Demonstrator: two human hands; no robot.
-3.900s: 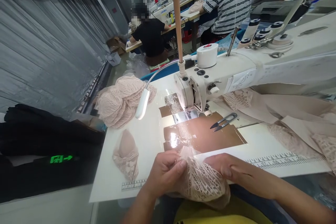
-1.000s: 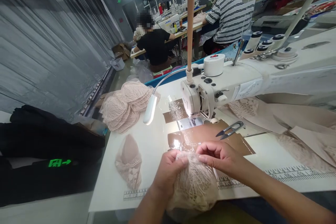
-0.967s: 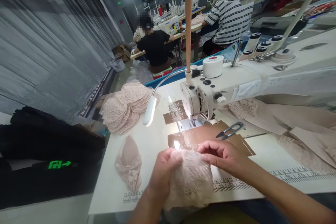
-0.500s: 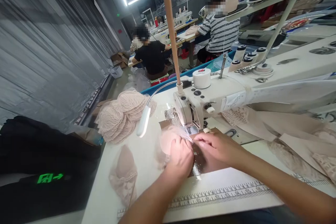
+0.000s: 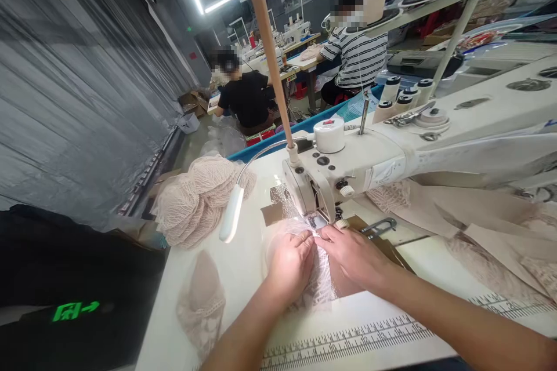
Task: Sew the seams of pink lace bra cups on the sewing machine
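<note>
Pale pink lace fabric (image 5: 321, 278) lies under the needle end of the white sewing machine (image 5: 369, 156) and spreads toward me. My left hand (image 5: 290, 261) is closed on its left part, thumb and fingers pinching close to the presser foot. From the other side my right hand (image 5: 350, 252) pinches the lace edge, its fingertips nearly meeting the left ones. Both hands rest low over the brown plate (image 5: 348, 284) on the table. The needle itself is too small to make out.
A pile of lace pieces (image 5: 198, 200) lies at the table's left back, a lace cup (image 5: 202, 295) nearer. The lamp (image 5: 232, 214) hangs beside the machine head. More beige fabric (image 5: 435, 208) lies right. A printed ruler (image 5: 348, 339) runs along the front edge. Two people sit working beyond.
The lace now hangs down toward me between my hands, where the brown plate showed before. My hands have drawn together at the presser foot. The view has shifted slightly.
</note>
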